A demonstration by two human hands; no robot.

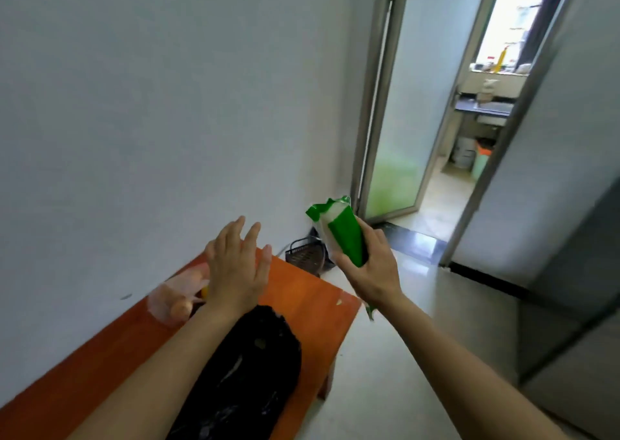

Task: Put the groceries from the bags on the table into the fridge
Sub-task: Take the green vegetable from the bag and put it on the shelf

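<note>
Pale walls meet at a corner where a metal-framed glass door [391, 130] stands open onto a bright kitchen beyond. An orange tabletop [302, 293] runs along the left wall above a glossy light floor [396, 365]. The right hand [372, 271] is raised past the tabletop's far corner, over the floor, its fingers and thumb wrapped round the lower half of a green packet [345, 238]. The packet is long and soft. It has solid green panels, a clear window showing something white inside, and a crumpled green top edge that tilts up and to the left. Its bottom end pokes out green below the wrist. The left hand [235, 271] hovers flat above the tabletop, fingers spread, holding nothing. Beneath that forearm lies a black bag [248, 369], crinkled and shiny. Just left of the hand sits a thin translucent bag [171, 297] with orange shapes inside. A dark basket [302, 255] stands on the floor by the corner.
</note>
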